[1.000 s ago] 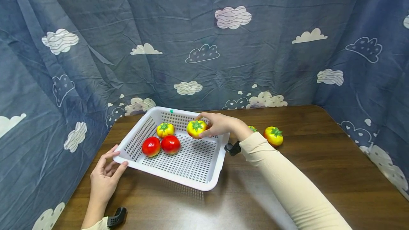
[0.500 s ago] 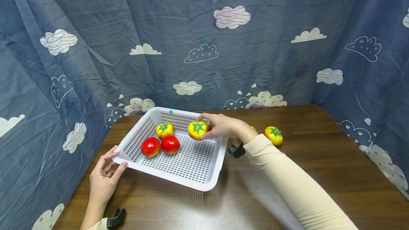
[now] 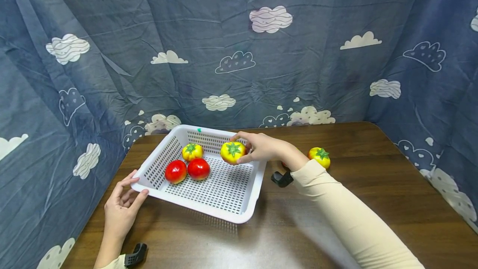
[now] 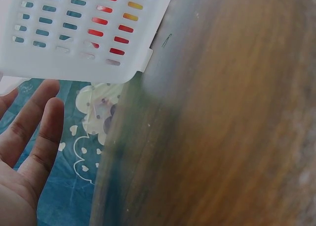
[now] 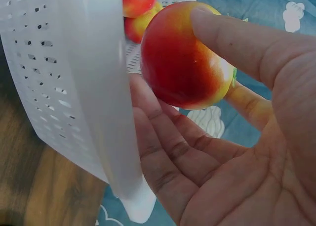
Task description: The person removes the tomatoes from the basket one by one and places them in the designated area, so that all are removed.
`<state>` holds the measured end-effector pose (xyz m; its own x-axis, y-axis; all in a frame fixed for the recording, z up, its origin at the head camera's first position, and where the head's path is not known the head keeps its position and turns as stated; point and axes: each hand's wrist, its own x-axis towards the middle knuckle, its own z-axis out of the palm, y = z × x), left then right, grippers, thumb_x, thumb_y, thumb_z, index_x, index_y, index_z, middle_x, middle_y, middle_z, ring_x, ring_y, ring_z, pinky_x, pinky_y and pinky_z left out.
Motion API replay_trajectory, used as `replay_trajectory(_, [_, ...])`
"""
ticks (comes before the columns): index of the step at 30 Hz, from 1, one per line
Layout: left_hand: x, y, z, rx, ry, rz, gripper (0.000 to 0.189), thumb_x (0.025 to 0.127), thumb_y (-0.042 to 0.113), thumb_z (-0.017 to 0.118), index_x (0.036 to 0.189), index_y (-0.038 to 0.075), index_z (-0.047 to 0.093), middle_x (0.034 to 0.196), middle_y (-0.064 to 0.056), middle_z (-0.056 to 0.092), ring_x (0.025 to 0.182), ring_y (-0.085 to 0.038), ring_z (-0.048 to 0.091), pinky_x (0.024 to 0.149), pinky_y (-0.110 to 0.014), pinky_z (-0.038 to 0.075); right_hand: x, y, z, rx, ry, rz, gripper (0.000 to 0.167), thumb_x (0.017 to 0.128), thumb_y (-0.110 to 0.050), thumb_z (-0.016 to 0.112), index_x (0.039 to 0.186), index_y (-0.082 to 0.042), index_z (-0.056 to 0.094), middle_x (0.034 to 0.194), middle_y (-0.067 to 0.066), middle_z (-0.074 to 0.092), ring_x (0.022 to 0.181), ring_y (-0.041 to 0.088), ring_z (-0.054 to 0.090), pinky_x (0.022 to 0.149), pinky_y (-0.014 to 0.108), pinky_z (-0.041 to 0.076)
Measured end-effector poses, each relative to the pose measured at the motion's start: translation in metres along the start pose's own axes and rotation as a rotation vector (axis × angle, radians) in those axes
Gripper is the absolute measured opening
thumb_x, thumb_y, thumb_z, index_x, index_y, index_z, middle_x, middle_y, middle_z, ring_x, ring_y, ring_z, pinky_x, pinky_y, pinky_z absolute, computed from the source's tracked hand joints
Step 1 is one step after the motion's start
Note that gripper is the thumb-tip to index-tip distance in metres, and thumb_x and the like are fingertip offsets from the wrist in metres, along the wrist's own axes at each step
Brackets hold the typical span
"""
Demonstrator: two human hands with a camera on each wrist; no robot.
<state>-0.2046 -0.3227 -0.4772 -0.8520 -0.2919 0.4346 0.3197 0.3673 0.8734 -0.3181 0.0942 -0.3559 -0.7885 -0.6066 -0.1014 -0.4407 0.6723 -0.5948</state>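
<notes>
My right hand pinches a yellow and red toy tomato with a green star-shaped leaf cap, over the right part of a white slotted basket. In the right wrist view, the thumb presses one side of the tomato, and fingers lie near the basket rim. My left hand holds the basket's near-left corner between thumb and fingers; in the left wrist view several fingers stretch below the basket. Inside lie two red toy tomatoes and a yellow one with its leaf cap up.
Another yellow and red toy tomato lies on the brown wooden table, right of the basket. A red bit of one more shows behind the right wrist. A blue cloud-patterned curtain hangs behind and beside the table.
My right hand has drifted slightly right with the tomato, still over the basket. Its wrist now covers most of a tomato on the table. The left hand and basket stay nearly still.
</notes>
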Motion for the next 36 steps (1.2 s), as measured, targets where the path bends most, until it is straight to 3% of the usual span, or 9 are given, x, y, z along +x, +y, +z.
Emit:
replay_trajectory(5, [0.0,0.001,0.0,-0.013,-0.004,-0.004,0.046,0.087,-0.015,0.079,0.13,-0.009,0.064,0.147,0.011,0.065,0.096,0.006,0.073,0.076,-0.009,0.058,-0.002,0.003,-0.002,0.002,0.003,-0.004,0.066,0.096,-0.034,0.083,0.154,-0.023,0.052,0.128,0.012,0.07,0.109,0.025,0.066,0.091,0.036,0.055])
replay_trajectory(14, [-0.001,-0.001,0.0,-0.016,-0.002,0.009,0.046,0.087,-0.015,0.079,0.13,-0.01,0.064,0.147,0.009,0.065,0.097,0.006,0.073,0.077,-0.008,0.057,-0.014,0.005,-0.008,0.002,0.036,-0.026,0.066,0.096,-0.033,0.083,0.152,-0.024,0.052,0.118,0.009,0.074,0.111,0.025,0.07,0.095,0.042,0.059])
replay_trajectory(30, [0.0,-0.001,0.0,-0.009,-0.002,0.007,0.046,0.087,-0.015,0.079,0.131,-0.009,0.063,0.148,0.009,0.065,0.097,0.007,0.073,0.078,-0.008,0.058,-0.029,0.022,-0.02,0.067,0.079,-0.049,0.065,0.096,-0.026,0.082,0.153,-0.018,0.052,0.129,0.012,0.068,0.109,0.026,0.069,0.096,0.041,0.061])
replay_trajectory(36, [0.0,0.0,0.0,-0.006,-0.005,-0.001,0.046,0.088,-0.015,0.079,0.13,-0.008,0.064,0.148,0.009,0.065,0.097,0.006,0.073,0.078,-0.008,0.058,-0.031,0.032,-0.023,0.073,0.103,-0.057,0.066,0.095,-0.027,0.083,0.152,-0.017,0.052,0.115,0.011,0.069,0.1,0.025,0.067,0.09,0.037,0.057])
